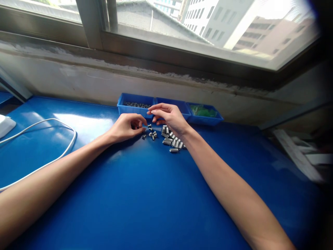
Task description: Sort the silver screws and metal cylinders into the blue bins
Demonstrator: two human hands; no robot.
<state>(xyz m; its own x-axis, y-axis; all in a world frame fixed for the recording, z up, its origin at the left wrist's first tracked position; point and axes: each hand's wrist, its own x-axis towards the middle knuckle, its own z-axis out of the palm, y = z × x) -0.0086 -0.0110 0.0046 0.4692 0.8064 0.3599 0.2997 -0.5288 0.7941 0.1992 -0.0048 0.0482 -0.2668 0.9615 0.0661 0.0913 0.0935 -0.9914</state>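
Observation:
My left hand (126, 127) rests on the blue table with its fingers curled and a gap between thumb and forefinger. Its fingertips are beside a small loose group of metal screws (153, 134); nothing shows between them. Above and behind these screws hovers my right hand (170, 117), palm down, its fingers apart and bent, with no held thing visible. Under and in front of it lies a pile of short silver metal cylinders (174, 142), partly covered by the hand and wrist.
Three joined blue bins stand along the wall: the left bin (135, 110) holds many small dark metal parts, the middle bin (184, 107) is partly hidden by my right hand, and the right bin (208, 120) has green pieces. A white cable (74, 133) loops at left.

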